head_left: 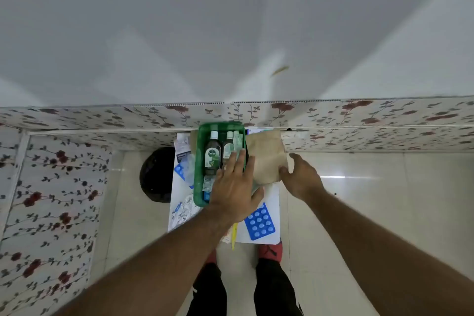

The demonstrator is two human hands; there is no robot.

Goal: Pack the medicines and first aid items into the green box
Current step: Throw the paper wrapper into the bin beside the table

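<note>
A green box (200, 156) stands on a small white table (272, 213). Two dark bottles lie in it side by side, a Dettol bottle (213, 154) and a second bottle (228, 147), with pale green packets (238, 142) along the right wall. My left hand (234, 187) lies flat over the box's near right part, fingers spread, pressing on the contents. My right hand (298, 177) pinches the near corner of a brown paper bag (266, 156) just right of the box. A blue blister pack (259, 222) lies on the table near the front.
More blister strips and foil packets (183, 169) lie left of the box. A black round object (156, 174) sits on the floor left of the table. A floral-tiled wall (333, 115) runs behind. My red shoes (269, 251) stand at the table's front edge.
</note>
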